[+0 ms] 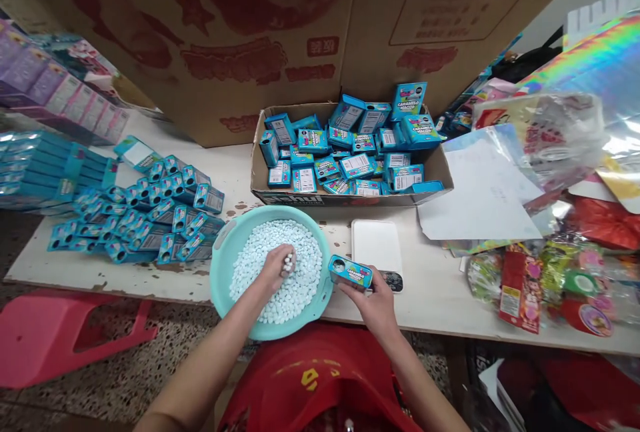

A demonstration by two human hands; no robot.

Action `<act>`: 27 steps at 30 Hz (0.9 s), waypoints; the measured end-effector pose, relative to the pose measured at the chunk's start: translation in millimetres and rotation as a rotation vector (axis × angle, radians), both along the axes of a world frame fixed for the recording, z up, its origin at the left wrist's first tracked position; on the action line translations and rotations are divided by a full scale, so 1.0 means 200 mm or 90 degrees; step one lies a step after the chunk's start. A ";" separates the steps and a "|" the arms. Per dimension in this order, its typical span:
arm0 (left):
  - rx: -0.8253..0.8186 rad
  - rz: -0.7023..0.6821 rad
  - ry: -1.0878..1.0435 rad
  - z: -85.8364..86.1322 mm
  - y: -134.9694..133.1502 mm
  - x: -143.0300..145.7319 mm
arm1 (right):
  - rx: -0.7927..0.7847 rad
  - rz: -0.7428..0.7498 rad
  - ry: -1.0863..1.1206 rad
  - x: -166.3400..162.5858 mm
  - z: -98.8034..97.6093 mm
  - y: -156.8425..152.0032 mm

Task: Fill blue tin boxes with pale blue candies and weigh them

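Observation:
My left hand [278,267] is closed around several small white candies, held over a teal basin [223,253] filled with pale blue-white candies [295,285]. My right hand [373,295] grips a small blue candy box [350,271] on its side, its open round hole facing left toward the basin. A white digital scale [376,245] lies just behind that hand.
An open cardboard tray [443,165] holds several blue boxes behind the basin. A stack of blue boxes [150,215] lies at left, a pink stool [65,335] below it. Plastic bags and candy packets [545,279] crowd the right. Large cartons [280,32] stand behind.

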State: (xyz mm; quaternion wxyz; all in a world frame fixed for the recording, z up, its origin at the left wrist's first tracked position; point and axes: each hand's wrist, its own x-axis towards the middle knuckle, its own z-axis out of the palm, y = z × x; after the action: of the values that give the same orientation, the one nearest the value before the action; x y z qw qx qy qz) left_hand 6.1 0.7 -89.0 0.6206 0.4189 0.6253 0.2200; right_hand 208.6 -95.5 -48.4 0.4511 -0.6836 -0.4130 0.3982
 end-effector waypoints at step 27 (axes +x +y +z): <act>0.203 0.203 -0.258 0.36 0.07 0.28 | -0.026 -0.107 0.136 0.01 -0.06 0.08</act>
State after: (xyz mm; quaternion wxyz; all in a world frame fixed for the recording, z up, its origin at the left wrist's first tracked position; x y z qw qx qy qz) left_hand 61.9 14.8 -16.6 0.6168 0.3555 0.5039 0.4892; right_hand 211.0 -79.3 -60.9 0.5105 -0.6785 -0.2955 0.4378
